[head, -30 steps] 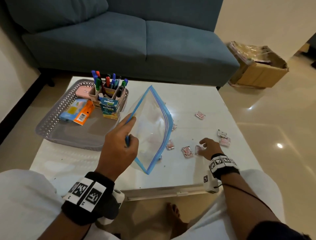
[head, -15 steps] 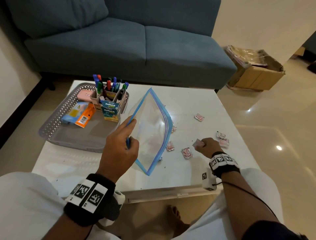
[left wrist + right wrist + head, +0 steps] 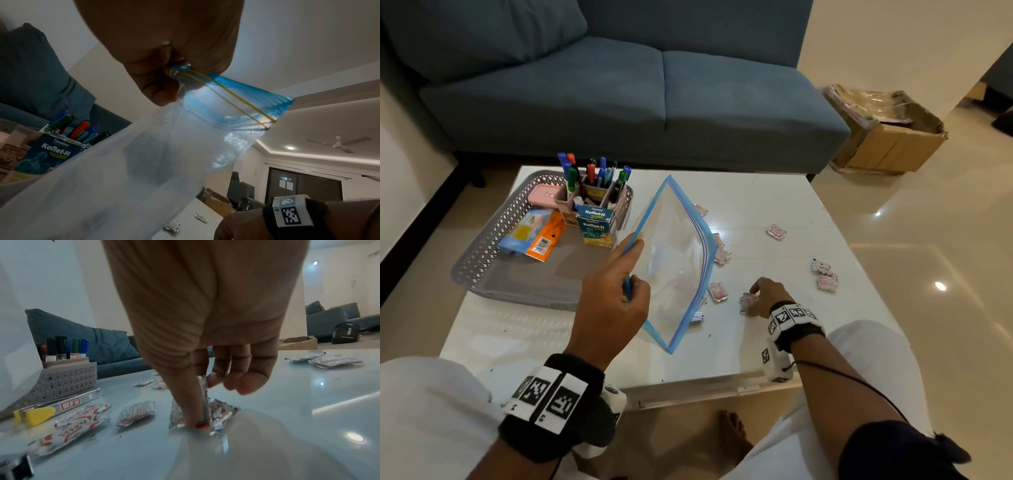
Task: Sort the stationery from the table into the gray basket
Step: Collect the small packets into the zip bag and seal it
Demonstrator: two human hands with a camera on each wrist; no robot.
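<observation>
My left hand [image 3: 631, 263] pinches the blue zip edge of a clear plastic bag [image 3: 678, 260] and holds it up over the white table [image 3: 756, 346]; the left wrist view shows the same hand [image 3: 174, 71] on the bag [image 3: 226, 100]. My right hand [image 3: 755, 296] is low on the table to the bag's right. Its thumb and fingers pinch a small foil sachet [image 3: 203, 394] standing on edge over another sachet [image 3: 222, 412] that lies flat. The gray basket [image 3: 493, 270] stands at the table's left with a pen holder [image 3: 592, 195], a Koflet-H box [image 3: 595, 226], a pink case and coloured packets.
Several more foil sachets lie scattered on the table, such as one [image 3: 776, 232] at the far right and one [image 3: 717, 291] beside the bag. A metal tool with a yellow end [image 3: 35, 416] lies under the bag. A blue sofa [image 3: 619, 85] and a cardboard box [image 3: 887, 137] stand beyond.
My right hand lifted a sachet off the table, then came back down with it onto another sachet. The left hand keeps holding the bag up.
</observation>
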